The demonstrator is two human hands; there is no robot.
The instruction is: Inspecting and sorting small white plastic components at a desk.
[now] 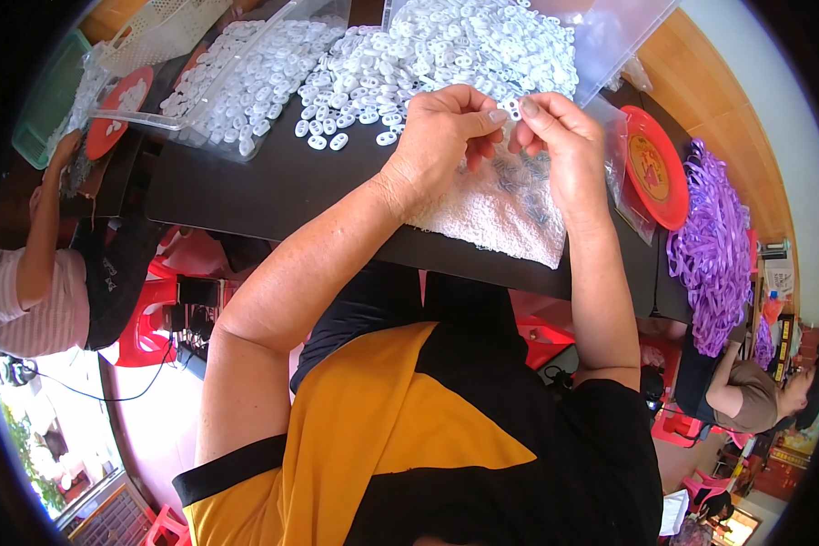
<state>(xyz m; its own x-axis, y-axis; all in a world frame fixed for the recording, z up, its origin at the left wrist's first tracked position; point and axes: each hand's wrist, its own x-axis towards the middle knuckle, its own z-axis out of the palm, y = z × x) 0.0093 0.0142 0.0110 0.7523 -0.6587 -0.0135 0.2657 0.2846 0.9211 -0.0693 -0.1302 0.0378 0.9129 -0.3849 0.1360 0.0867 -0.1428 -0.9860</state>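
Observation:
A small white oval plastic piece with two holes (511,109) is held up between my hands, above the near edge of a heap of similar pieces (455,55). My right hand (562,136) pinches it between thumb and forefinger. From the other side, the closed thumb and fingers of my left hand (450,132) meet its edge. Below my hands, a pale pink towel (491,218) lies on the dark table (246,196), with small clear pieces (532,187) scattered over it. Several loose white pieces (338,141) sit left of my left hand.
A clear bin of white pieces (237,100) stands at left. On the right are a red plate (669,182) and a bundle of purple ribbons (714,246). One person (41,282) works at far left, reaching by another red plate (109,136); another (746,396) sits at right.

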